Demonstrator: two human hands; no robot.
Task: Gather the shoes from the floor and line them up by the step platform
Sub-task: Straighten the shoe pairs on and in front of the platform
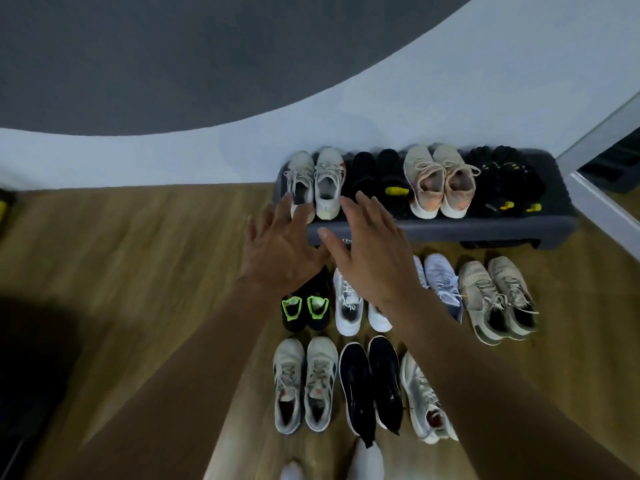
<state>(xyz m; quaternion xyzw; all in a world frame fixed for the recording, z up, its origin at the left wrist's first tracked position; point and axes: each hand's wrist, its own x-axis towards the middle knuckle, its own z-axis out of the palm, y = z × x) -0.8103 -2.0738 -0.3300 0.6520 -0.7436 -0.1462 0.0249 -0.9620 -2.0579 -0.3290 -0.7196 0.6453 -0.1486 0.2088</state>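
hands: left hand [280, 247], right hand [372, 251] spread, empty, by grey pair [327, 181]
risk: sweep may knock pair off step platform [485, 232]

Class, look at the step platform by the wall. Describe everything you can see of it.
The step platform is a long, low, dark grey block with rounded corners, plastic by its look. It lies flat on the wooden floor, its back along the white wall. Four pairs of shoes stand on top. The right hand hides part of pale lettering on its front edge.
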